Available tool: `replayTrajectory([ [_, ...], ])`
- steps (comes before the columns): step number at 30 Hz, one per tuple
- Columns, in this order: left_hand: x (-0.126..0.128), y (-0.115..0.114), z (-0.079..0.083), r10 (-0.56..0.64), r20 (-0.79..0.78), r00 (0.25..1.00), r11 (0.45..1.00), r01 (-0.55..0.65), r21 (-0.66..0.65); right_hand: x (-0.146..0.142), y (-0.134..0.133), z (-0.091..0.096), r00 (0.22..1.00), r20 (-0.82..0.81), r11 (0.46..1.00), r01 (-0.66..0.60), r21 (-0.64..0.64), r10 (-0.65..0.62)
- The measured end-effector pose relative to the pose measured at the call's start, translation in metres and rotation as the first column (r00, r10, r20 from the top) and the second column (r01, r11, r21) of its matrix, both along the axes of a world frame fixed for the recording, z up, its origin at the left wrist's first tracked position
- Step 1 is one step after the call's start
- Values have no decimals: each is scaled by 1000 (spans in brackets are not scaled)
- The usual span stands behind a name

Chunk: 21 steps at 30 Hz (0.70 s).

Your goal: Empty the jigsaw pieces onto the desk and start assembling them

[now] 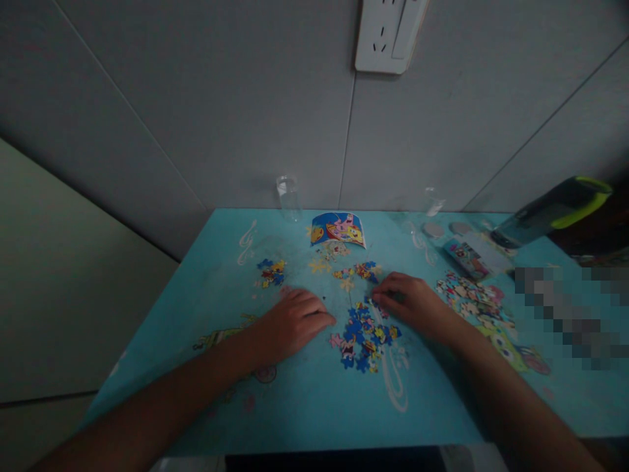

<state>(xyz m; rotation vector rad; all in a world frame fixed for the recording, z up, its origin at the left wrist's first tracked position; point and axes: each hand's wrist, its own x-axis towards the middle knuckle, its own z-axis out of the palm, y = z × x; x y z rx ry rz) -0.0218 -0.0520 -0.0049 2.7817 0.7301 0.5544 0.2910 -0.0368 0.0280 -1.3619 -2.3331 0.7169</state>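
Near edge: our left hand (pixel 293 322) lies flat, palm down on the turquoise printed tabletop (pixel 304 400), grip released, holding nothing, probably bracing. Our right hand (pixel 410 301) has fingers curled onto the blue-heavy cluster of joined cardboard puzzle pieces (pixel 364 335) at mid-tabletop; we can't tell if a piece is pinched. Loose pieces are sorted into piles beyond. At the far edge, the curled reference picture (pixel 338 229) faces us beside a clear plastic cup (pixel 288 195).

hands: two, left hand (pixel 295 321), right hand (pixel 410 300)
clear jars: two (pixel 288 195) (pixel 432 200)
picture card: one (pixel 338 229)
round lids: two (pixel 433 230) (pixel 460 228)
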Motion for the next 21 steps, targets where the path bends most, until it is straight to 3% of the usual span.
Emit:
replayTrajectory([
  [5, 0, 0, 0, 6, 11, 1000, 1000, -6, 16, -1, -1, -1, 998, 7, 998, -63, 6, 63],
  [14, 0, 0, 3, 4, -7, 1000, 1000, -4, -3, -1, -6, 1, 995, -50, 989, -94, -114, 89],
  [21, 0, 2, -2, -18, 5, 1000, 1000, 18, -4, 0, -7, -1, 991, 17, 991, -131, 2, 130],
])
